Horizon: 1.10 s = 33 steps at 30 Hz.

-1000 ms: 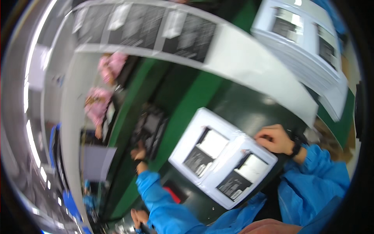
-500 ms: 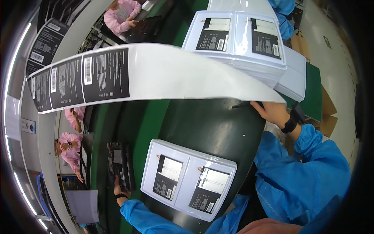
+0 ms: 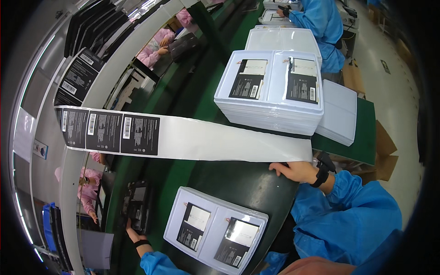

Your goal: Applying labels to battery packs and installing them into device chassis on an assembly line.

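Observation:
At the left, a dark laptop base [image 3: 136, 201] with its inner parts bare lies on the green conveyor; my left hand [image 3: 133, 233] is closed on its near edge. A long strip of labels [image 3: 192, 137], black labels at the left and blank white backing at the right, stretches across the view. Below its right end, by the table's edge, my right hand [image 3: 298, 171] has its fingers bent around a small dark thing, mostly hidden by the strip. Between my hands lies a white two-compartment tray [image 3: 207, 229] with a black-and-white battery pack [image 3: 192, 225] and another battery pack [image 3: 237, 240].
Beyond the strip rises a stack of white trays [image 3: 270, 112], two battery packs in the top one. More white trays [image 3: 337, 112] and a cardboard box [image 3: 385, 142] are at the right. A co-worker in blue [image 3: 318, 27] is behind the stack; people in pink work across the line.
The view has shifted, so the tray stack and label strip appear lower. My right hand appears further left and lower. My left hand stays at the laptop base.

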Available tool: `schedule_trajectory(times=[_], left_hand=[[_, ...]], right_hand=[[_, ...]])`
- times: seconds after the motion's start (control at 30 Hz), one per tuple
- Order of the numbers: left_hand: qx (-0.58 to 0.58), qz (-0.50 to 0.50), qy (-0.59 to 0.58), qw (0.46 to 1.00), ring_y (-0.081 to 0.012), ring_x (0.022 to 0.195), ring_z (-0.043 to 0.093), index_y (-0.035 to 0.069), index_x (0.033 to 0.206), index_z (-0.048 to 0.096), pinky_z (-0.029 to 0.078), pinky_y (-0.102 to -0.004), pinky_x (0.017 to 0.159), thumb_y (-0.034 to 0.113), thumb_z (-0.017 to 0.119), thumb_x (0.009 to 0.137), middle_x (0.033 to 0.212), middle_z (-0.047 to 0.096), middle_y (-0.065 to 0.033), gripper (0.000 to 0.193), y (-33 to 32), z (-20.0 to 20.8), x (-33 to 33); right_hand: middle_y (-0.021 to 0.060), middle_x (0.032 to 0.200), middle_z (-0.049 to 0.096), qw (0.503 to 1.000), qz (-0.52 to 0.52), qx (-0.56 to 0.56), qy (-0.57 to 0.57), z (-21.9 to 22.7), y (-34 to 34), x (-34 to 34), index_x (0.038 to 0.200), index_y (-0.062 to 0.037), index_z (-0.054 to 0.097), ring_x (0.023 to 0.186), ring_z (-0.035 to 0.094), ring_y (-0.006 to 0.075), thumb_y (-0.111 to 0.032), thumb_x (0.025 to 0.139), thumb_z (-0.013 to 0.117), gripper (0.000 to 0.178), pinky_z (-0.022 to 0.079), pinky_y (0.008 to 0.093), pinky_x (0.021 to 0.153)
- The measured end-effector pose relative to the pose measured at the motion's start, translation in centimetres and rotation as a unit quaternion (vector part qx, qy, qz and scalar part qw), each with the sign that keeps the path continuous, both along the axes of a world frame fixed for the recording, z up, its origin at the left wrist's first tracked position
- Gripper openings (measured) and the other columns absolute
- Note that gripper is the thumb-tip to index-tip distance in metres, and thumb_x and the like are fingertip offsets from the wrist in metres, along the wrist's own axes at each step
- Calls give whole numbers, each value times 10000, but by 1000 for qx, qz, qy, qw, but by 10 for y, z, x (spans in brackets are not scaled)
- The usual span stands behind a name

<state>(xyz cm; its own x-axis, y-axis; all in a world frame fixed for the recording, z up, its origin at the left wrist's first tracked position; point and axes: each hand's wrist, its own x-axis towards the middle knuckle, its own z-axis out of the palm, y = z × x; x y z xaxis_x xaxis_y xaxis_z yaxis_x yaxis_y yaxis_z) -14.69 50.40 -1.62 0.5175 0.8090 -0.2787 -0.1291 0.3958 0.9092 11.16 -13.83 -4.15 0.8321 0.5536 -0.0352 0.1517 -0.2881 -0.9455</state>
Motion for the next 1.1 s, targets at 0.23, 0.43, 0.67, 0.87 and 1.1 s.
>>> schedule_trajectory(times=[0.23,0.43,0.67,0.87,1.1], left_hand=[[37,33,34,998,-291,1086,680,46,1257,655,550,-435,975,300,661,958,1197,708,-90,392,-163,104,-32],[19,65,88,994,-312,1109,675,-30,1355,533,546,-434,1004,168,684,914,1220,682,-156,507,-308,79,-65],[210,123,248,938,-188,1202,550,-39,1465,428,460,-341,1024,92,638,975,1381,545,-118,549,-370,21,-98],[-109,180,-114,971,-243,1129,646,5,1350,580,507,-346,996,669,379,1022,1277,665,-137,767,-385,-42,-103],[-72,256,-49,963,-283,1179,636,19,1450,451,522,-414,1012,564,424,1052,1353,607,-142,675,-469,-54,-82]], right_hand=[[31,902,581,955,10,269,123,-12,25,0,1134,21,610,817,562,98,-38,1024,495,170,482,261,730],[87,1212,537,927,121,337,110,0,68,0,1524,-7,364,901,604,151,-25,718,887,961,494,279,800],[178,1424,554,919,219,317,89,-11,122,-28,1525,-19,337,1238,584,227,-6,731,860,951,429,361,1064],[238,1489,500,879,159,378,244,-15,134,-69,1477,0,374,1362,509,275,-93,945,630,598,362,384,1146],[263,1505,470,883,184,323,287,-9,114,-35,1447,1,402,1349,525,291,-181,1000,595,520,403,365,1130]])
